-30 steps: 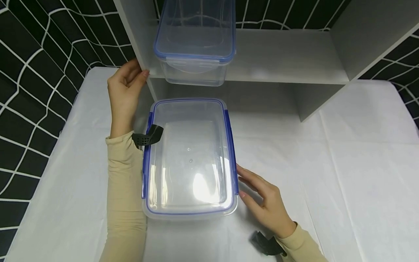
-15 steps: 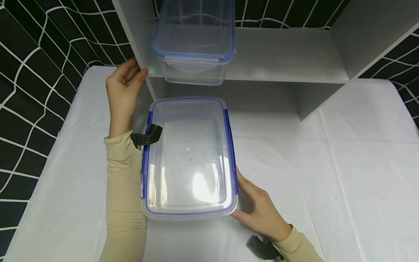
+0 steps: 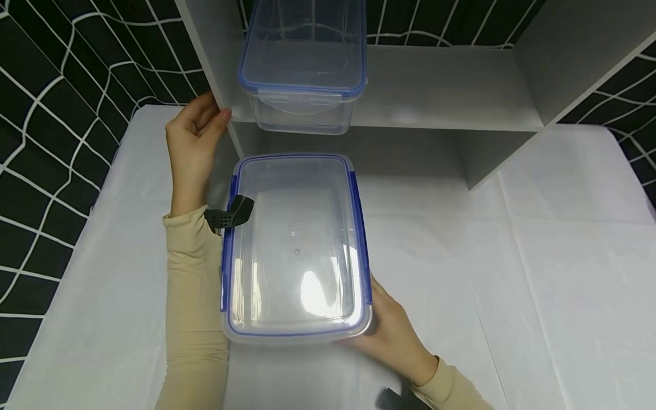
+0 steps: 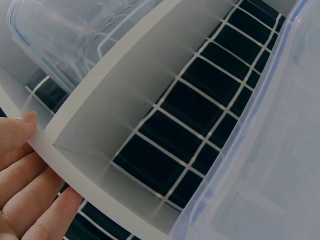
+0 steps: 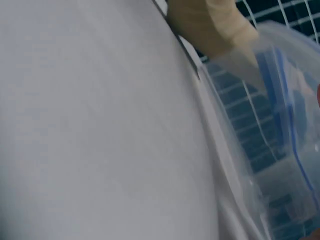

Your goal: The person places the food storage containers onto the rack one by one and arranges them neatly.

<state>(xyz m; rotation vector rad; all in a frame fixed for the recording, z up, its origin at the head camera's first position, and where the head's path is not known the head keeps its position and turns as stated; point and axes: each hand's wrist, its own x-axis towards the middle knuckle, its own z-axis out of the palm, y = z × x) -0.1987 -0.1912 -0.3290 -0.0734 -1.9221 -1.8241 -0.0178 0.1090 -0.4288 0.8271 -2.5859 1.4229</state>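
Note:
A clear lidded food container (image 3: 292,228) with dark blue side clips sits in front of the shelf unit, lid facing up. My left hand (image 3: 195,142) pinches the front edge of the unit's left side panel (image 4: 107,200), thumb on one face and fingers on the other in the left wrist view. At the container's near right corner, my right hand (image 3: 392,336) holds its side, fingers and thumb partly hidden behind and under it. In the right wrist view the container (image 5: 295,120) shows at the right, with only slivers of fingers at the frame's edge.
A second clear container (image 3: 304,68) with a light blue lid stands on the white shelf (image 3: 451,91), left of its middle. White cloth (image 3: 512,285) covers the table. Dark netting with white lines (image 3: 61,171) hangs around the sides and back.
My right hand has slid left and down along the container's side, and its fingers and thumb have gone behind and under the corner. The left hand and the container have stayed in place.

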